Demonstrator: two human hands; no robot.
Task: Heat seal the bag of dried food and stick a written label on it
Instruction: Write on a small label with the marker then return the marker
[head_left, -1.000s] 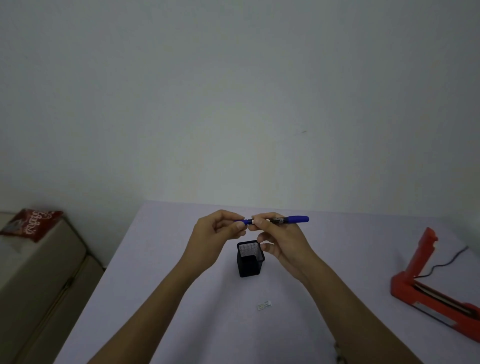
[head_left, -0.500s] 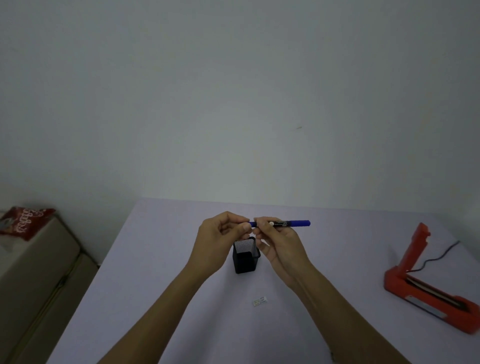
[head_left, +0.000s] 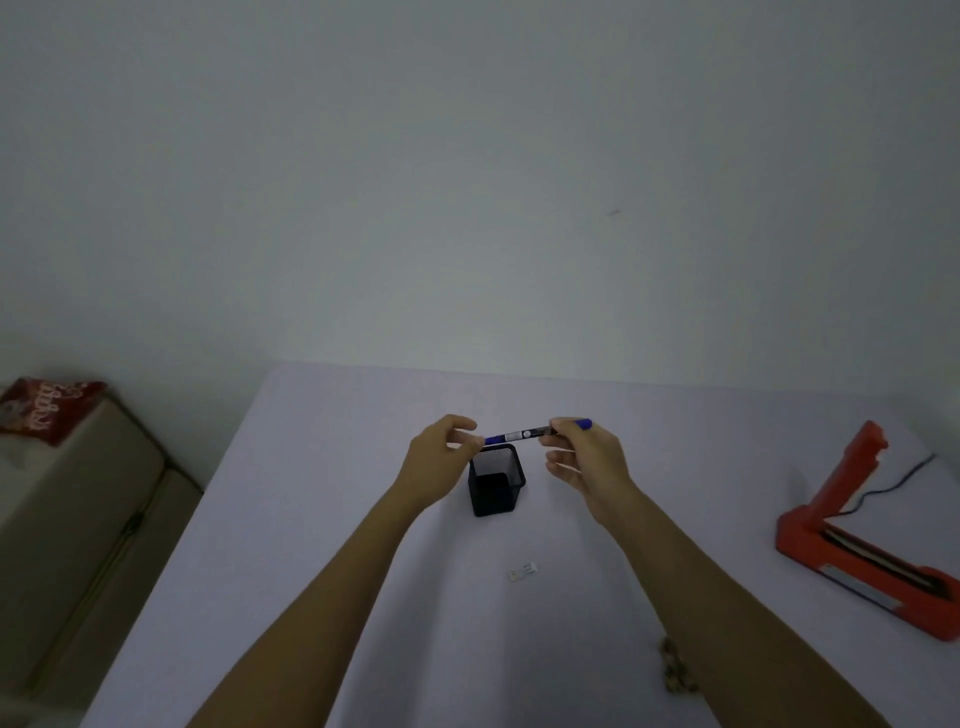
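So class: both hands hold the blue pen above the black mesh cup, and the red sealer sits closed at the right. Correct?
Not quite. The head view shows the sealer open, its arm raised. Both hands, left and right, do hold the pen above the cup.

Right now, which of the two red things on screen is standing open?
The red heat sealer on the table's right side: its arm is raised at an angle above the base. The red bag, far left off the table, just lies flat.

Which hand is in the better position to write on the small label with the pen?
Probably the right hand. It grips the barrel of the blue pen, while the left hand only pinches its cap end. The small label lies on the table, nearer the right forearm.
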